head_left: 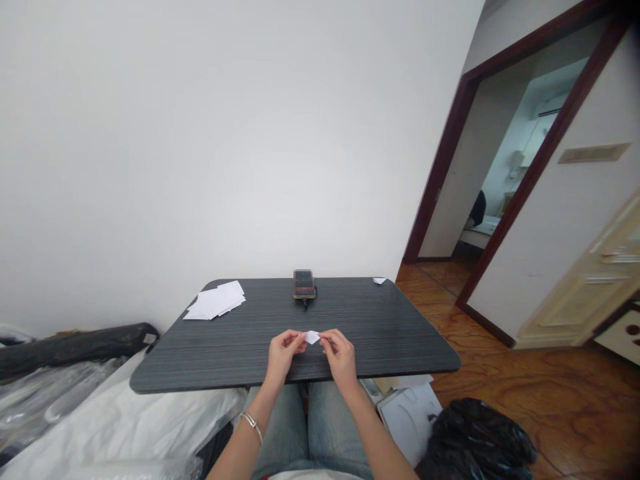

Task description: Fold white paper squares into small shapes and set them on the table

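Observation:
A small folded piece of white paper (313,337) is held up between my two hands, just above the front half of the dark table (225,353). My left hand (286,352) pinches its left end between thumb and fingers. At the right end, my right hand (340,355) grips it the same way. The finer folds are too small to make out. Far to the left lies a loose stack of white paper sheets (217,301). Another small white paper piece (379,281) rests by the back right edge.
A phone on a stand (304,285) is at the table's back middle, near the white wall (280,133). White bedding (125,413) and a black roll (110,339) lie at left. A black plastic bag (477,440) and white paper bag (410,417) stand below right.

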`<action>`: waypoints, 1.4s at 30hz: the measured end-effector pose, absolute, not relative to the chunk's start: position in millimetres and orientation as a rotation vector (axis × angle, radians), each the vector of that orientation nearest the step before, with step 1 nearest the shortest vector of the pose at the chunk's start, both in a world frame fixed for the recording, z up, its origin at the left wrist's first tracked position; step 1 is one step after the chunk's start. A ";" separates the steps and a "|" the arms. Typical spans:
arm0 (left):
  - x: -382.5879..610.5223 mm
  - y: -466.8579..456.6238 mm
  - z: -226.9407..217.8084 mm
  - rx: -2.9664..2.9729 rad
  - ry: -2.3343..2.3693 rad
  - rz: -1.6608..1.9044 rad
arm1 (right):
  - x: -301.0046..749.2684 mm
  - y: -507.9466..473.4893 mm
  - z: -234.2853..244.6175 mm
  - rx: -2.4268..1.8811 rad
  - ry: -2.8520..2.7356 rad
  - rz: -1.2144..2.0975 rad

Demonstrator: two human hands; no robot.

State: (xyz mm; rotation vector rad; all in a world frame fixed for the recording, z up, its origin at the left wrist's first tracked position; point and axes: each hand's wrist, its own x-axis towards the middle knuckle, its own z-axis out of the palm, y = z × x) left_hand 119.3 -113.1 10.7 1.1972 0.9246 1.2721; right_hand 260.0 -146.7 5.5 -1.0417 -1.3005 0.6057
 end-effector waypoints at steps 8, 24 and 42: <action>119.0 -111.4 7.0 1.281 0.952 1.251 | 271.4 -144.5 4.4 -1.053 -1.424 0.588; 118.1 -117.1 15.2 1.363 0.852 1.217 | 277.0 -143.3 -0.3 -1.148 -1.494 0.455; 117.2 -112.8 9.7 1.347 0.883 1.200 | 293.6 -142.0 7.3 -1.147 -1.648 0.460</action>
